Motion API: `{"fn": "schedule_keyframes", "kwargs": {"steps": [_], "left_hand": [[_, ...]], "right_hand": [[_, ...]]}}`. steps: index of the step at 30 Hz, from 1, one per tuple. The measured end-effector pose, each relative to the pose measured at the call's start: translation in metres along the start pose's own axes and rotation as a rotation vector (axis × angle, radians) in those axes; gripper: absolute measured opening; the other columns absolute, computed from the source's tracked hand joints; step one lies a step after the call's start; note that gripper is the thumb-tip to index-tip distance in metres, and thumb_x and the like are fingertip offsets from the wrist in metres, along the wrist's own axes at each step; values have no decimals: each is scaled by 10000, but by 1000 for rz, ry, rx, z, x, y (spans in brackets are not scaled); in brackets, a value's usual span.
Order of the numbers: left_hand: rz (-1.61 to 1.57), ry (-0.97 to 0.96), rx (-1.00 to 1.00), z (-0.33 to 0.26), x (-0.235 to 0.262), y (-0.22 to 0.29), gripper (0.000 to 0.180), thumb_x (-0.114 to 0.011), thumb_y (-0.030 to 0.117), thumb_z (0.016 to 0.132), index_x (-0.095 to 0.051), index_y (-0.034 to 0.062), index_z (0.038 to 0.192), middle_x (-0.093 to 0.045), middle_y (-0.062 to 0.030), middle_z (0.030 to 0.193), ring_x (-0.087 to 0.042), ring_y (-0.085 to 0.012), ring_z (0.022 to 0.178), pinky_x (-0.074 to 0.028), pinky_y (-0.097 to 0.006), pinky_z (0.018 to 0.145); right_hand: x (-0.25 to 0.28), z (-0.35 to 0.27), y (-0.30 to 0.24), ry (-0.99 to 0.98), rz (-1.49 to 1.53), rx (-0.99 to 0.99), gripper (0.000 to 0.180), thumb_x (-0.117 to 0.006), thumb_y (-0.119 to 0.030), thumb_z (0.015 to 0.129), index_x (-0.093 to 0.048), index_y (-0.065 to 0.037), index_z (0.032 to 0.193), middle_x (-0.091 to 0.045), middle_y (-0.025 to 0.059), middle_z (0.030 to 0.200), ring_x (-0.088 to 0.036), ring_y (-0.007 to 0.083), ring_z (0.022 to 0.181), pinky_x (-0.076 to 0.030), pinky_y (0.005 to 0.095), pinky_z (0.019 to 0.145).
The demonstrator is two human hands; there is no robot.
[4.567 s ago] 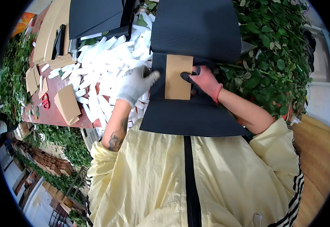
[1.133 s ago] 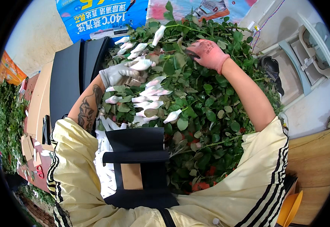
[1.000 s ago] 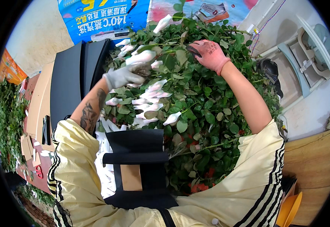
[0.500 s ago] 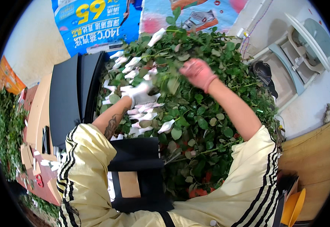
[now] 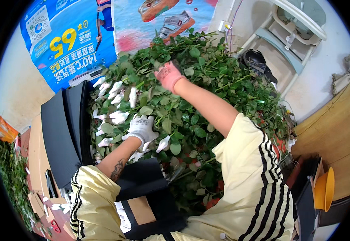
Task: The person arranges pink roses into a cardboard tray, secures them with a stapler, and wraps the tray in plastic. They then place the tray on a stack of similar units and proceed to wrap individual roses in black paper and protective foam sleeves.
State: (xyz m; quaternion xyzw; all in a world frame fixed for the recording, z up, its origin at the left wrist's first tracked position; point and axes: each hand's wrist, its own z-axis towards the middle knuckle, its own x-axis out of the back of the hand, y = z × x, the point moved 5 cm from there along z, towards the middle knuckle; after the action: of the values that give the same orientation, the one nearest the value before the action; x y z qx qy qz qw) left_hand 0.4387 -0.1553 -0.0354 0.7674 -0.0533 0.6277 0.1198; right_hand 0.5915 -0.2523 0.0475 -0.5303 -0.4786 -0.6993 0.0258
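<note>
**Two gloved hands in the leafy pile**

The pile of green stems (image 5: 207, 92) fills the frame centre. The left hand (image 5: 141, 127) presses among paper-wrapped buds (image 5: 117, 117); its grip is hidden. The right hand (image 5: 167, 75), upper centre, is half buried in leaves, grasp unclear.

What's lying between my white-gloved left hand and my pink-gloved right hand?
In the head view, green rose leaves and paper-wrapped buds fill the stretch between the left hand and the right hand.
</note>
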Motion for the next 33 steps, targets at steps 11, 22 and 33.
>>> {"fn": "schedule_keyframes", "kwargs": {"steps": [11, 22, 33], "left_hand": [[-175, 179, 60, 15, 61, -95, 516, -544, 139, 760, -570, 144, 1276, -634, -215, 1137, -599, -344, 1083, -468, -397, 927], [-565, -55, 32, 10, -11, -157, 517, -585, 87, 729, -557, 15, 1240, -671, -183, 988, -645, -257, 886, -493, -327, 796], [-85, 230, 129, -1, 66, -144, 436, -591, 150, 760, -577, 66, 1187, -634, -211, 1086, -603, -368, 1027, -474, -437, 864]], "right_hand": [[39, -271, 320, 550, 847, -1025, 374, -548, -324, 833, -672, -26, 1021, -623, 210, 1143, -601, 351, 1051, -491, 415, 871], [6, -581, 479, 408, -84, -1436, 210, -625, -232, 880, -619, -62, 1002, -667, 89, 997, -609, 248, 962, -476, 334, 824], [115, -496, 447, 534, -294, -926, 262, -565, -319, 930, -661, -142, 1097, -668, 109, 1103, -608, 293, 1037, -473, 359, 851]]}}
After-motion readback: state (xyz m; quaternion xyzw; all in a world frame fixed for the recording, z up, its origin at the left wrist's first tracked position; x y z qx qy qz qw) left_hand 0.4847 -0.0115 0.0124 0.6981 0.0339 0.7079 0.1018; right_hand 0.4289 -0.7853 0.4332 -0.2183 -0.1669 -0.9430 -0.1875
